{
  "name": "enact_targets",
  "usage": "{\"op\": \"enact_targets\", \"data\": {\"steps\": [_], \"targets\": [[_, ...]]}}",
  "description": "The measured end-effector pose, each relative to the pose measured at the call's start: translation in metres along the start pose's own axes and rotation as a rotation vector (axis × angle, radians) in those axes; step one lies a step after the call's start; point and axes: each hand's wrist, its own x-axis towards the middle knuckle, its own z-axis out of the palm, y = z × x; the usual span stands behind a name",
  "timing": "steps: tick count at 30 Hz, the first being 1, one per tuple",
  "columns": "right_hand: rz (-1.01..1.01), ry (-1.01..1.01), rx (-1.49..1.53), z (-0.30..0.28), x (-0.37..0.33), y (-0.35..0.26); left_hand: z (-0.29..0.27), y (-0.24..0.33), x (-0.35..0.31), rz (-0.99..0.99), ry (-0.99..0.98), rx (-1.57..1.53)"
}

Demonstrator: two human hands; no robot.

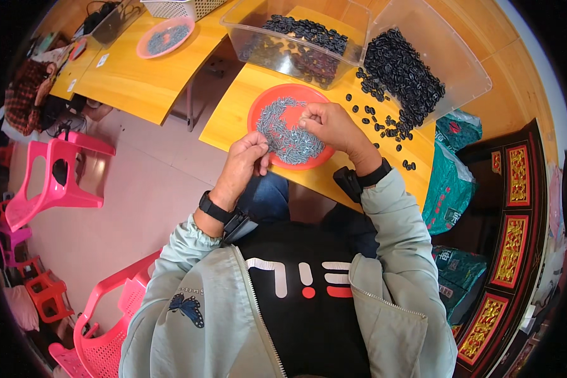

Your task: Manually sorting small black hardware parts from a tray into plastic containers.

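A red round plate (271,103) lies on the yellow table (239,107) and holds a heap of small grey metal pieces (283,135). My right hand (334,126) hovers over the plate's right side, fingertips pinched together at the heap. My left hand (246,157) rests at the plate's lower left edge with its fingers curled; whether it holds a piece is hidden. Small black rings (378,120) lie scattered on the table to the right of the plate.
Two clear plastic bins (277,38) (447,50) with black rings stand behind the plate. A second yellow table with a pink plate (164,36) stands far left. Pink plastic chairs (57,176) are on the floor at left. Green bags (447,183) sit at right.
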Motion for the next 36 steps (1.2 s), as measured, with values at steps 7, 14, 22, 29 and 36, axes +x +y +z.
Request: {"op": "enact_targets", "data": {"steps": [7, 14, 22, 29, 36], "targets": [[0.032, -0.029, 0.261, 0.003, -0.001, -0.003, -0.005, -0.001, 0.002, 0.009, 0.019, -0.023], [-0.064, 0.002, 0.233, 0.008, -0.011, -0.026, -0.002, 0.000, 0.001, 0.027, 0.007, -0.037], [-0.221, 0.056, 0.109, 0.010, -0.026, -0.048, 0.007, 0.005, -0.004, 0.037, 0.013, -0.043], [-0.229, 0.093, 0.085, 0.016, -0.036, -0.050, 0.019, 0.011, -0.006, 0.039, -0.006, -0.032], [-0.135, 0.076, 0.077, 0.014, -0.040, -0.043, 0.025, 0.013, -0.003, 0.064, -0.030, -0.066]]}}
